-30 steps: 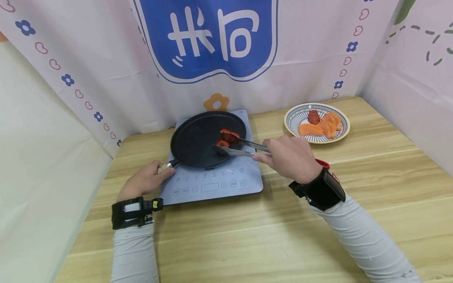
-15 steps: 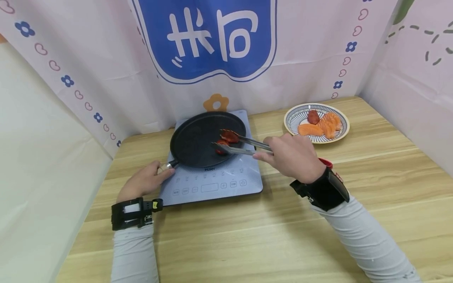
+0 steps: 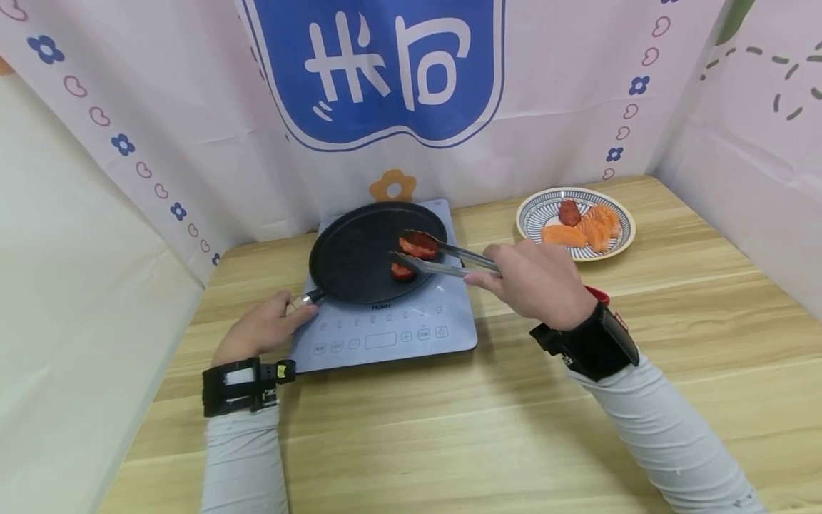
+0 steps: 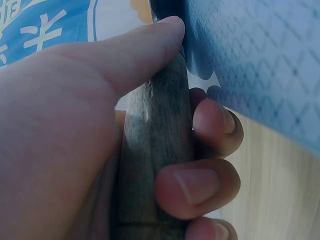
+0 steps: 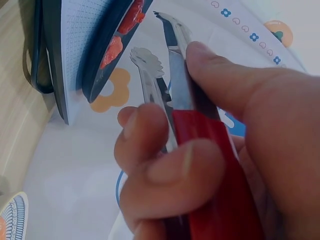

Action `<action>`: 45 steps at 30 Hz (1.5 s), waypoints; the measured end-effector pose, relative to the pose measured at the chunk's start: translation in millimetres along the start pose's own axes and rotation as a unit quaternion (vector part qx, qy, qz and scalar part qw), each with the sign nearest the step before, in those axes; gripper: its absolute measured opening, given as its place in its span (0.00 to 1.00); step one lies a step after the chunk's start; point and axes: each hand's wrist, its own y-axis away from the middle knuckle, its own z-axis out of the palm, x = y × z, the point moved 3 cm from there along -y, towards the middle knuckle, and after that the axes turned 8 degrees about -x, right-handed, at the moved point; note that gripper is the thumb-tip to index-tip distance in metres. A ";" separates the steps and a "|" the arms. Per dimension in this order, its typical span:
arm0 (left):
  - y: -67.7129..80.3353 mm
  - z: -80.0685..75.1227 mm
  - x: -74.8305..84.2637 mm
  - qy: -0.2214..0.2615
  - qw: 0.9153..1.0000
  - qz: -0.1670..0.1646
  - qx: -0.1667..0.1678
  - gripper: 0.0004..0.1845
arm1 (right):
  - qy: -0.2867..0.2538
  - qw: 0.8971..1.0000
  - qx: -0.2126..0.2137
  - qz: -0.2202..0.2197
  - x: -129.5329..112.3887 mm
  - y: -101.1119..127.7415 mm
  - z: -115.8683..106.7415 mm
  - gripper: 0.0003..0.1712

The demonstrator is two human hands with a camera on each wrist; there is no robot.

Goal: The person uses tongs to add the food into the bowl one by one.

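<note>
At lower left of the head view, the left hand (image 3: pixel 260 330) curls its fingers (image 4: pixel 210 185) around the pan handle (image 4: pixel 152 165), the pan (image 3: pixel 359 257) sitting on the cooker (image 3: pixel 385 335) at centre. Right of it, the right hand (image 3: pixel 533 282) grips the tongs (image 3: pixel 449 260), their tips apart over two red pieces (image 3: pixel 419 245) in the pan. A plate (image 3: pixel 529 214) of fish sits at upper right.

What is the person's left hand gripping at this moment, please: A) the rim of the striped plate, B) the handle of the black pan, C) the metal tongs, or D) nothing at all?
B: the left hand has its fingers curled round the pan handle, while the tongs are in the right hand.
</note>
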 end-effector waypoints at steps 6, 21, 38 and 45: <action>-1.2 0.1 -1.5 -0.002 1.000 0.002 0.001 0.28 | 0.000 1.000 0.010 0.000 2.9 0.9 -1.1 0.27; -2.2 -1.2 2.4 -0.005 1.000 0.013 0.003 0.27 | 0.020 0.999 0.032 0.021 12.3 2.5 -7.2 0.27; -3.6 -1.0 0.3 -0.001 1.000 0.013 0.002 0.27 | 0.020 0.998 0.050 0.043 26.0 3.5 -17.2 0.26; -3.3 -0.2 1.0 0.004 1.000 0.013 0.002 0.27 | 0.001 0.998 0.021 0.066 34.0 5.4 -22.9 0.29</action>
